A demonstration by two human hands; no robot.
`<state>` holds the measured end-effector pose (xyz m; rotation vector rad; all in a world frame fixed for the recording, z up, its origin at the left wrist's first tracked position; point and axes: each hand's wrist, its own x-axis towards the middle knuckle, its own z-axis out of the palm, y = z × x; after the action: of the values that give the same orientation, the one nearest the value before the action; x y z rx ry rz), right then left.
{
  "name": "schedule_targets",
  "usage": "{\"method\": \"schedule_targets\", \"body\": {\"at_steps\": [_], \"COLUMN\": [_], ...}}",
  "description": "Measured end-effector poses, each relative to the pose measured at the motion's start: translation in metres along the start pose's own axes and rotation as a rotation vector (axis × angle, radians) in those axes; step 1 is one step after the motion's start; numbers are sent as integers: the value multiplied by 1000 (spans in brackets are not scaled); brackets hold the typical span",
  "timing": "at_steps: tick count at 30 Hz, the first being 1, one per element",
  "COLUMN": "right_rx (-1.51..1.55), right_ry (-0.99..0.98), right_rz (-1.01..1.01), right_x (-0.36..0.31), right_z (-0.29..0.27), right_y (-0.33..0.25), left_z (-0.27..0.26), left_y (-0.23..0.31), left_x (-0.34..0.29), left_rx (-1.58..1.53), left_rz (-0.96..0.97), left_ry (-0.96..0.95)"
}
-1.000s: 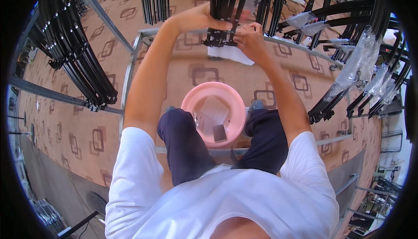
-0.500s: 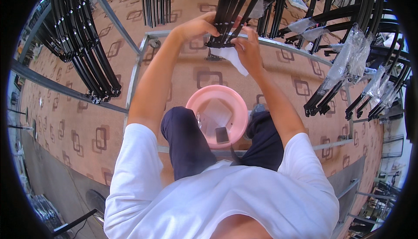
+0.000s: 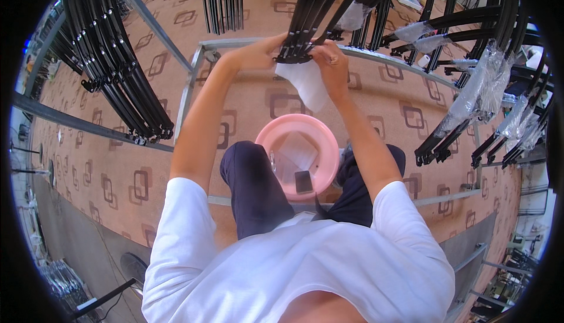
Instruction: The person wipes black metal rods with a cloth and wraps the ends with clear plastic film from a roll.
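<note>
A bundle of slim black metal tubes [image 3: 305,20] comes down from the top of the view, and its lower ends sit between my two hands. My left hand [image 3: 261,54] reaches against the left side of these ends; its fingers are hidden behind them. On the right side, my right hand [image 3: 331,64] is closed, its fingers curled and pinched by the upper edge of a thin white sheet [image 3: 306,85]. The sheet hangs below and behind the tube ends. Under it, between my knees, a pink basin [image 3: 265,141] holds a dark flat rectangular object [image 3: 304,182] and a pale sheet [image 3: 298,149].
A grey metal frame [image 3: 184,102] surrounds my place on the patterned carpet [image 3: 235,108]. More black tubes [image 3: 120,70] hang at the left, and others [image 3: 222,2] farther back. At the right, several tubes carry clear plastic wrapping [image 3: 484,82].
The white sheet has spread wider and to the left beneath the tube ends. My left hand has slipped farther behind the tubes, its thumb no longer over their front. The view has shifted slightly.
</note>
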<state>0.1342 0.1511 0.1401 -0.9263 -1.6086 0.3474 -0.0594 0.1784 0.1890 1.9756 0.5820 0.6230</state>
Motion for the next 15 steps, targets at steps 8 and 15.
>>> {"method": "schedule_targets", "body": {"at_steps": [8, 15], "right_rx": [199, 3], "right_ry": [-56, -43], "right_rz": [51, 127], "right_x": [-9, -6], "right_z": [14, -18], "right_y": [33, 26], "left_z": [-4, 30], "left_y": [-42, -39], "left_x": [-16, 9], "left_rx": [123, -397], "left_rz": [41, 222], "left_ry": [189, 347]}}
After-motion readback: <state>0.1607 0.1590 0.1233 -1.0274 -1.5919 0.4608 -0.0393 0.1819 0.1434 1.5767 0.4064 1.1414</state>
